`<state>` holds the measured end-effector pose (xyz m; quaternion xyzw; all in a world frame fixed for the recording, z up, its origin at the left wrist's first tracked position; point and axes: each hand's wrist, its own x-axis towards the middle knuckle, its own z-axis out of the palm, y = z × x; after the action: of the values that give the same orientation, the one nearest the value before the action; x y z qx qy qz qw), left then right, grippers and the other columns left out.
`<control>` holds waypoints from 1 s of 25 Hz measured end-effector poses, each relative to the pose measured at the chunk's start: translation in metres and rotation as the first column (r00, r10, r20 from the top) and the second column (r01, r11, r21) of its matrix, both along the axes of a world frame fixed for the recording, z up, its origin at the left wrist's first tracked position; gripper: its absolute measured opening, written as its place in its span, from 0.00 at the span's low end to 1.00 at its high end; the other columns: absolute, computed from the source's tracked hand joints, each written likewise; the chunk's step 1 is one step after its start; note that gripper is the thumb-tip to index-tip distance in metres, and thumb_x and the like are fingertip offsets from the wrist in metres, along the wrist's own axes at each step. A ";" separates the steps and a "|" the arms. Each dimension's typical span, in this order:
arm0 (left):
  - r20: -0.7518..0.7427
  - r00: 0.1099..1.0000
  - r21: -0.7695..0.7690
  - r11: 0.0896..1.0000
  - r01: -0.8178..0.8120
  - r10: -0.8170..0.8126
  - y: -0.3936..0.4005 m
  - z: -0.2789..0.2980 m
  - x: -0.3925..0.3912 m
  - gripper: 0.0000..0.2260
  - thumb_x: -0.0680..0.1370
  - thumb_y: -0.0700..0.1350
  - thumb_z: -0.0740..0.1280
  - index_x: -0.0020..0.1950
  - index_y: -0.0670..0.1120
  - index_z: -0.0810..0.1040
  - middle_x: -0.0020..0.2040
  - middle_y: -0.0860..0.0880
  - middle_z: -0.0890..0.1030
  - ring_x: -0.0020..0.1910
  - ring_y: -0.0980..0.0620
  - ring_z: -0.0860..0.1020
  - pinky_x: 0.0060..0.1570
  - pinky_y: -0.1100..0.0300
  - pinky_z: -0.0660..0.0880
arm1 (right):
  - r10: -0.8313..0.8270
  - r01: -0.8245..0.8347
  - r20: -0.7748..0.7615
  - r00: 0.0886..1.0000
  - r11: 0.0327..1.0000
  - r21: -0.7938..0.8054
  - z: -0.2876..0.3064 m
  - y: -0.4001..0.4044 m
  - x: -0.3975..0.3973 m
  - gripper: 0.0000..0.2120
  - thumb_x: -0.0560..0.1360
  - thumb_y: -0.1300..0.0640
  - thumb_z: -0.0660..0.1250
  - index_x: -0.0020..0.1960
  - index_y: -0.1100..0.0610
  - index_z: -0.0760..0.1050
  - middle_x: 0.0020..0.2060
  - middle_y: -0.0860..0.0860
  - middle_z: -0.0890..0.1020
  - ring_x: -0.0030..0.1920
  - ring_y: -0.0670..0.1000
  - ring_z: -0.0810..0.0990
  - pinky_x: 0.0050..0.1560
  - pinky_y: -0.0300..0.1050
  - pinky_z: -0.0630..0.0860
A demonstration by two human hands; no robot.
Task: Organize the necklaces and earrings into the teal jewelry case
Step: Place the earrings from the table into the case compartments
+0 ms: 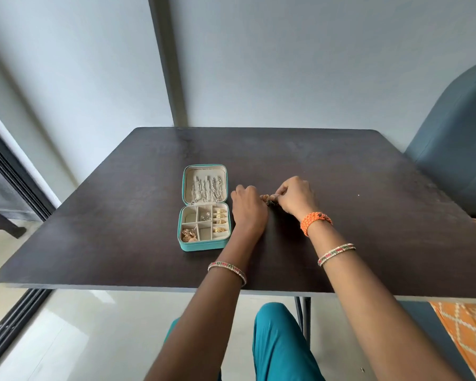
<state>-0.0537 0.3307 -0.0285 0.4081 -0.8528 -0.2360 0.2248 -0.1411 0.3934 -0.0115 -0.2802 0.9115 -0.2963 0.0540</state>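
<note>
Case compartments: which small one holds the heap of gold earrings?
The near-left compartment of the teal case; the far-left one and the near-middle one look empty.

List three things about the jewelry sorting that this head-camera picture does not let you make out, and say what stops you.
- Piece held between both hands, head view: the left hand and right hand cover most of it; its type is unclear.
- Chains in the teal jewelry case lid: too small and tangled to count.
- Small silver items in a middle compartment: too small to identify.
</note>
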 end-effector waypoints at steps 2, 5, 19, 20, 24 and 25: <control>-0.012 1.000 0.021 1.000 0.005 -0.004 -0.006 -0.001 -0.003 0.09 0.78 0.40 0.61 0.53 0.36 0.77 0.57 0.38 0.75 0.58 0.39 0.71 0.53 0.51 0.68 | 0.001 0.000 0.030 1.000 1.000 -0.019 -0.004 -0.001 0.000 0.03 0.70 0.54 0.74 0.40 0.51 0.81 0.47 0.54 0.84 0.51 0.58 0.80 0.48 0.47 0.77; -0.037 0.999 0.052 0.998 0.041 -0.039 -0.013 -0.006 -0.005 0.09 0.78 0.42 0.63 0.51 0.36 0.78 0.55 0.37 0.77 0.57 0.38 0.72 0.53 0.50 0.68 | 0.049 -0.042 0.068 0.997 0.994 -0.099 -0.007 0.001 -0.002 0.05 0.68 0.56 0.75 0.38 0.51 0.79 0.40 0.51 0.83 0.47 0.55 0.81 0.50 0.49 0.79; -0.457 0.882 0.371 0.878 0.304 -0.113 -0.005 0.014 0.006 0.04 0.73 0.42 0.73 0.39 0.44 0.80 0.35 0.47 0.80 0.35 0.53 0.76 0.38 0.61 0.70 | 0.245 0.140 0.513 0.823 0.788 -0.600 0.019 0.047 0.016 0.05 0.74 0.62 0.69 0.42 0.53 0.80 0.41 0.50 0.83 0.42 0.47 0.82 0.45 0.42 0.76; -0.554 0.828 0.421 0.828 0.369 -0.087 0.000 0.020 0.015 0.05 0.73 0.41 0.73 0.38 0.46 0.79 0.34 0.48 0.79 0.33 0.54 0.75 0.37 0.61 0.71 | 0.258 0.138 0.509 0.821 0.776 -0.615 0.024 0.050 0.022 0.05 0.73 0.62 0.70 0.42 0.52 0.81 0.40 0.49 0.84 0.43 0.47 0.82 0.46 0.43 0.76; -0.724 0.679 0.580 0.639 0.505 0.120 0.030 0.042 0.062 0.02 0.74 0.40 0.71 0.45 0.42 0.80 0.36 0.48 0.82 0.35 0.58 0.81 0.36 0.68 0.76 | 0.408 0.085 0.511 0.757 0.714 -0.695 0.049 0.068 0.053 0.05 0.74 0.64 0.69 0.46 0.56 0.81 0.37 0.51 0.83 0.39 0.47 0.82 0.41 0.39 0.79; -0.734 0.661 0.601 0.600 0.527 0.155 0.035 0.047 0.073 0.04 0.74 0.40 0.71 0.47 0.41 0.80 0.37 0.48 0.83 0.36 0.58 0.82 0.36 0.68 0.77 | 0.438 0.070 0.507 0.743 0.702 -0.709 0.055 0.073 0.062 0.05 0.74 0.65 0.69 0.47 0.58 0.81 0.38 0.52 0.83 0.38 0.47 0.82 0.41 0.39 0.80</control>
<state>0.0197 0.3661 0.0182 0.2325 -0.5410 -0.7448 0.3138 -0.0788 0.4661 0.0431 -0.2564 0.6222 -0.6822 0.2860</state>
